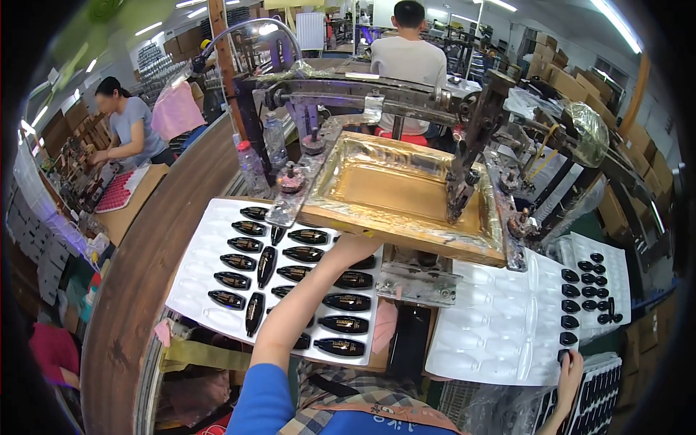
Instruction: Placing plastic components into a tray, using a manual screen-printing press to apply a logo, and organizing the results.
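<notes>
My left hand (351, 246) reaches to the near edge of the wooden-framed gold printing screen (380, 185) on a metal press; its fingers are hidden. Left of it, a white moulded tray (190, 275) holds several glossy black bottles (338, 325) with gold print, lying flat. Under the screen sits a metal fixture (417, 286). At lower right my right hand (571, 366) pinches a small black piece (563, 354) at the end of a column of similar pieces on a second white tray (493, 319), whose other visible moulded cells hold nothing.
Co-workers sit at left (130, 130) and behind the press (407, 58); another person's red sleeve (51, 351) shows at lower left. Plastic bottles (250, 167) stand beside the press. Further trays of black pieces (591, 388) lie at right, cardboard boxes (565, 83) behind.
</notes>
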A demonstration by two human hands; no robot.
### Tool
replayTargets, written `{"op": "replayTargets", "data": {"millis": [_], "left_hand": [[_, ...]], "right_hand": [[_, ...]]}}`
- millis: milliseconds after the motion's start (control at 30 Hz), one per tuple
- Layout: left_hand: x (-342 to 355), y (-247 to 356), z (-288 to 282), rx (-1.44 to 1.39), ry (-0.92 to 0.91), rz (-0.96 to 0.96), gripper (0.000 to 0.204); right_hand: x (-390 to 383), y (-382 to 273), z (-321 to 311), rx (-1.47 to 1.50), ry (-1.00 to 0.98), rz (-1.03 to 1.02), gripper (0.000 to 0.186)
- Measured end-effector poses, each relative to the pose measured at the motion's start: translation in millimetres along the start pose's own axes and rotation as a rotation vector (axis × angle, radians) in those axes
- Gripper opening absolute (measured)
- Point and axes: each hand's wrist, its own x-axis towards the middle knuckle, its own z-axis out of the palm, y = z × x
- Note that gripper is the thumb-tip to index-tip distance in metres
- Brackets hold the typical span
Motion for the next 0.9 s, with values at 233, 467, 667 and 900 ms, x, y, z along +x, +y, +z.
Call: {"op": "replayTargets", "data": {"millis": [233, 467, 667, 900], "left_hand": [[38.7, -0.8, -0.9, -0.541, 0.053, 0.05, 0.024], [38.9, -13.1, -32.2, -1.234, 0.135, -0.142, 0.018], [-87.8, -36.9, -116.6, -0.798, 0.384, -0.501, 0.017], [-239.2, -72.2, -193.2, -0.469, 0.69, -0.78, 0.018]], "right_hand": [[44.5, -216.2, 45.0, 0.63, -0.182, -0.285, 0.039], [77.4, -333.8, 114.9, 0.549, -0.288, -0.665, 0.04], [67.8, -359.1, 138.2, 0.446, -0.526, -0.517, 0.043], [60.3, -272.3, 111.0, 0.379, -0.242, -0.536, 0.054]]}}
